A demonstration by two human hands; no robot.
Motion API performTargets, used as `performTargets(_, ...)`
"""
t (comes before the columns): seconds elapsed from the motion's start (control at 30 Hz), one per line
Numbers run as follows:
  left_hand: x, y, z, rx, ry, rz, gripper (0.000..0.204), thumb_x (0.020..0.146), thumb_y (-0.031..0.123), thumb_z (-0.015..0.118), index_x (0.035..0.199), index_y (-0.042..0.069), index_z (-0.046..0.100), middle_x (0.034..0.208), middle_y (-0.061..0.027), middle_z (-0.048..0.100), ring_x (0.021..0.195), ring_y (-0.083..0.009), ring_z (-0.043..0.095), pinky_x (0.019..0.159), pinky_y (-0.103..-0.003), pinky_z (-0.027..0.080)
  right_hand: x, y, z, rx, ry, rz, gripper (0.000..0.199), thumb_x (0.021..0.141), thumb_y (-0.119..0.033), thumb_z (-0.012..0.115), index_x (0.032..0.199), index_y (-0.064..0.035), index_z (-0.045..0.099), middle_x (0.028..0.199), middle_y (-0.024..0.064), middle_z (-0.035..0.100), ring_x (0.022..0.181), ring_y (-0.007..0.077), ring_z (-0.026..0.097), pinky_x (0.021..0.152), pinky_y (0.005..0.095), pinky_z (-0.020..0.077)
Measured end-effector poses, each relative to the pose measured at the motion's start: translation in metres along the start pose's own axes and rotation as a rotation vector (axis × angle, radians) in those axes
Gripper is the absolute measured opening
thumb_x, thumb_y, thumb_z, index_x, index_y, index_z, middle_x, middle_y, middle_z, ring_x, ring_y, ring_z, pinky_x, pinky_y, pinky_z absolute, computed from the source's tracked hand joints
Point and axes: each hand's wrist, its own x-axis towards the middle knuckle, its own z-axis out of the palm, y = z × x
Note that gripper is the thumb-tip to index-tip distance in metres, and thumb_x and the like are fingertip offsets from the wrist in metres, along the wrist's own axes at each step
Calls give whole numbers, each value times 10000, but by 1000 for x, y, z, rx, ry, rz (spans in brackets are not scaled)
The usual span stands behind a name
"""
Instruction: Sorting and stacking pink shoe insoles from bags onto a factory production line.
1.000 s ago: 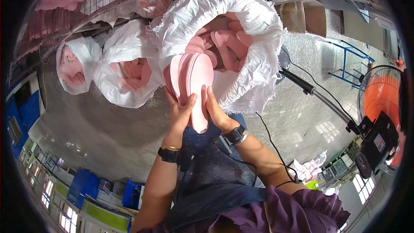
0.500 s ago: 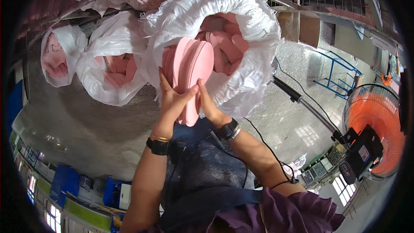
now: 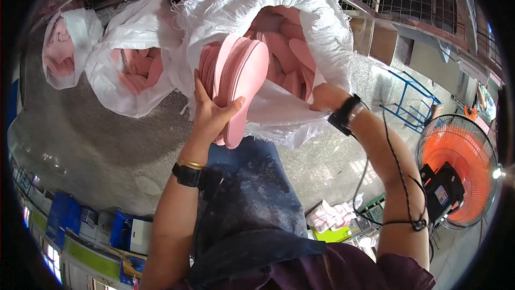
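A thick stack of pink shoe insoles (image 3: 248,75) is held upright in my left hand (image 3: 208,112), its fingers and thumb closed around the lower part. Behind it stands a large white woven sack (image 3: 214,13) with its mouth open. Loose pink insoles (image 3: 283,54) lie inside, partly hidden by the stack. My right hand (image 3: 329,98) is closed on the near right rim of this sack, and the cloth stretches from there toward the stack. My right fingertips are partly hidden in the cloth.
Two smaller white sacks (image 3: 126,35) (image 3: 88,27) with pink pieces stand to the left. A wire mesh rack (image 3: 407,8) runs along the back. On the right are an orange fan (image 3: 429,145) and a blue metal frame (image 3: 410,94). A dark cable hangs by my right arm.
My right hand has left the insole stack and moved right, taking hold of the sack's rim. The stack stays in my left hand. My view has shifted slightly.
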Motion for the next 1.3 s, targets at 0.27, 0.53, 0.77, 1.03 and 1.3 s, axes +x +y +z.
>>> performTargets(0.27, 4, 9, 2, 62, 34, -41, 1331, 697, 393, 878, 1529, -117, -27, 1543, -390, 151, 1462, -468, 221, 1200, -474, 247, -34, -4, 31, -45, 114, 34, 296, 864, -239, 534, 988, -54, 730, 1027, 222, 700, 929, 385, 700, 846, 479, 555)
performTargets(0.53, -2, 4, -3, 123, 27, 29, 1338, 699, 459, 862, 1529, -123, -11, 1507, -364, 227, 1425, -431, 304, 1170, -452, 293, 45, -41, -16, 31, 614, -478, 259, 916, -193, 531, 1015, -38, 714, 952, 209, 716, 905, 352, 710, 785, 469, 550)
performTargets(0.77, 1, 7, -2, 81, 45, 30, 1332, 701, 465, 857, 1525, -130, -4, 1465, -359, 283, 1398, -438, 344, 1151, -464, 323, 41, 29, 19, -149, -1, 141, 454, 935, -380, 574, 1014, 43, 717, 1065, 255, 710, 1000, 408, 693, 888, 480, 544)
performTargets(1.03, -1, -1, -6, 168, 119, 66, 1371, 629, 493, 872, 1537, -98, 31, 1380, -383, 352, 1277, -490, 468, 1065, -476, 441, 61, -9, 17, 102, 371, 448, 896, 810, -618, 686, 1281, 111, 463, 1201, 297, 602, 1075, 449, 645, 916, 493, 530)
performTargets(1.3, -3, -4, -6, 208, 146, 111, 1330, 647, 491, 863, 1539, -87, 63, 1365, -386, 377, 1244, -499, 502, 1023, -476, 482, 98, -6, 9, 88, 538, 361, 758, 828, -455, 720, 1278, 74, 417, 1281, 280, 536, 1205, 428, 566, 988, 458, 500)
